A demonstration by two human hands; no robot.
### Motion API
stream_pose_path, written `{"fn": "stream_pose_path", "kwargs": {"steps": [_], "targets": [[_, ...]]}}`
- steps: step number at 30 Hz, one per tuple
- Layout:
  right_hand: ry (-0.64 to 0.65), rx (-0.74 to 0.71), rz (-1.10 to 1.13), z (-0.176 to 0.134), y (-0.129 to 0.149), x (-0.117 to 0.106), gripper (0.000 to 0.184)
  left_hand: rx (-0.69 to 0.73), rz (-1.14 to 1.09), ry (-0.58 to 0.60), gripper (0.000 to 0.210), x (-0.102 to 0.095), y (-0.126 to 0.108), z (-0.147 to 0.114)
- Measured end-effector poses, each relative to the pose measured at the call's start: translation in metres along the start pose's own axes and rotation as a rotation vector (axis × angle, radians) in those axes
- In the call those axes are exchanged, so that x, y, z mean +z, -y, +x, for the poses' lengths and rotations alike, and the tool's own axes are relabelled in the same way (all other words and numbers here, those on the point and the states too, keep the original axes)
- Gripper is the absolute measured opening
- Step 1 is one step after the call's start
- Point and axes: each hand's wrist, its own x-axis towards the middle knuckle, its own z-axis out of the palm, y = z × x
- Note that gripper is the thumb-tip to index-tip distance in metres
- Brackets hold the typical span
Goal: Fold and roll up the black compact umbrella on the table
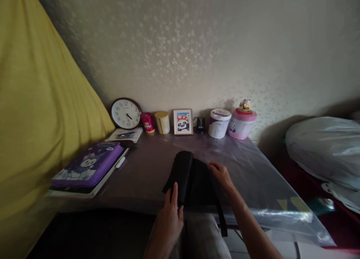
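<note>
A black roll-shaped bundle [181, 172] lies near the front edge of the table, pointing away from me. Flat black fabric [201, 180] spreads out from its right side, and a black strap [222, 219] hangs from this over the table edge. My left hand [171, 214] grips the near end of the bundle, its index finger stretched along the top. With bent fingers, my right hand [221, 172] holds the right edge of the fabric. Whether anything is inside the bundle is hidden.
Along the wall stand a clock [126, 113], a pink can [147, 123], a yellow can [162, 123], a framed panda picture [183, 122] and two tubs [219, 124]. A purple case [88, 165] lies at left, beside a yellow curtain [47, 101]. Bulky plastic bags [323, 150] sit at right.
</note>
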Motion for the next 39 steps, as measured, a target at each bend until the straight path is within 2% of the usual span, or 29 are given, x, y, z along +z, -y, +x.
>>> {"fn": "stream_pose_path", "kwargs": {"steps": [4,10,19,25,31,34,39], "targets": [[0.050,0.074,0.126,-0.008,0.001,0.006,0.035,-0.003,0.017,0.012,0.065,-0.002,-0.001,0.000],[0.075,0.083,0.174,-0.016,0.009,0.011,0.042,-0.020,0.035,0.016,0.068,0.000,0.001,-0.001],[0.013,0.034,-0.010,-0.012,0.003,0.017,0.037,-0.009,0.002,0.024,0.068,-0.002,-0.002,-0.001],[0.000,0.050,-0.067,-0.010,0.001,0.021,0.036,-0.020,0.015,0.040,0.070,-0.003,-0.003,-0.001],[0.006,0.006,-0.073,-0.009,0.001,0.021,0.025,-0.027,0.006,0.049,0.069,-0.004,-0.003,0.000],[0.055,-0.002,0.001,-0.011,0.006,0.017,0.030,-0.033,-0.012,0.059,0.069,-0.005,-0.003,0.001],[0.126,0.042,0.255,-0.013,0.024,0.009,0.037,-0.026,-0.025,0.055,0.069,-0.006,-0.001,0.002]]}}
